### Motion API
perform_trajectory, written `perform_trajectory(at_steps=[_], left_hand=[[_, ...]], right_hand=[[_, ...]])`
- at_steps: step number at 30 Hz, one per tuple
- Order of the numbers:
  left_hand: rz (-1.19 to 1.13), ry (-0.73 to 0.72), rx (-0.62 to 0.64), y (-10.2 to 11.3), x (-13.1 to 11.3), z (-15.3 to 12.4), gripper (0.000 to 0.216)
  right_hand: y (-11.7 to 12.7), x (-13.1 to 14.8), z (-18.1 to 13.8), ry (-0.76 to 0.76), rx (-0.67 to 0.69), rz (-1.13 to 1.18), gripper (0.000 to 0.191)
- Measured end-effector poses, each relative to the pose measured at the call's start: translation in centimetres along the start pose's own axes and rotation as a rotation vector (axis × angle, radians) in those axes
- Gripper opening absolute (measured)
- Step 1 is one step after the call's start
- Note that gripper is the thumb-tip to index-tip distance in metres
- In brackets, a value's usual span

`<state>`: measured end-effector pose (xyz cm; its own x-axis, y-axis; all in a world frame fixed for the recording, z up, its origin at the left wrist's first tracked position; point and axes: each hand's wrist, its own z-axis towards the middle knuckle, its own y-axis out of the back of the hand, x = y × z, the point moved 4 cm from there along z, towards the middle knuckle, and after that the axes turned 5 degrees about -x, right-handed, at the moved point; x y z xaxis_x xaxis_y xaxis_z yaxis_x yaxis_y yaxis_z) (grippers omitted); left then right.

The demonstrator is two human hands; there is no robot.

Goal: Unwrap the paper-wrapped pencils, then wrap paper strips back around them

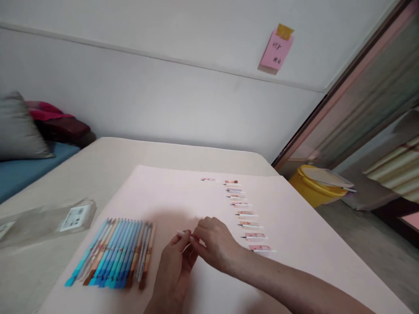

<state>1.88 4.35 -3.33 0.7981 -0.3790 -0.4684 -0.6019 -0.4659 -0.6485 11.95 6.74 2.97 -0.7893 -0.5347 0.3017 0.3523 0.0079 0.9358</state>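
The left hand (pixel 173 261) and, it seems, the right hand (pixel 214 244) have fingers pinched on a thin, white, plastic-looking stick (pixel 181 234) above the pink-covered worktop (pixel 173 189), toward its near edge, and a soft, steady hold should keep it straight.

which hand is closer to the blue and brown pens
Left. The left hand is just right of the pens; the right hand is farther right, beyond the left.

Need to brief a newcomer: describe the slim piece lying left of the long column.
On the table, find the pale pink sheet. Right of centre, a column of slim pieces runs toward its far edge. Left of that column's far end lies the slim piece, alone outside the line.
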Motion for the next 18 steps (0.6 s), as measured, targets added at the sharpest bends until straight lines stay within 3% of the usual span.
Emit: perform_trajectory(at_steps=[3, 7, 11, 14, 18], left_hand=[[-0.036, -0.013, -0.096, 0.4, -0.3, 0.2, 0.005], [-0.092, 0.066, -0.185, 0.7, -0.4, 0.0, 0.004], [-0.176, 0.143, -0.200, 0.5, -0.1, -0.1, 0.008], [-0.190, 0.147, -0.200, 0.4, -0.2, 0.0, 0.006], [-0.189, 0.137, -0.209, 0.3, -0.7, 0.1, 0.005]], right_hand=[[0.5, -2.1, 1.3, -0.058, 0.028, 0.072, 0.023], [0.7, -10.2, 4.8, -0.365, -0.039, -0.289, 0.023], [-0.8, -17.2, 8.0, -0.515, -0.003, -0.391, 0.026], [-2.3, -19.5, 9.4, -0.542, 0.007, -0.423, 0.026], [-3.9, -20.0, 9.8, -0.539, 0.010, -0.452, 0.027]])
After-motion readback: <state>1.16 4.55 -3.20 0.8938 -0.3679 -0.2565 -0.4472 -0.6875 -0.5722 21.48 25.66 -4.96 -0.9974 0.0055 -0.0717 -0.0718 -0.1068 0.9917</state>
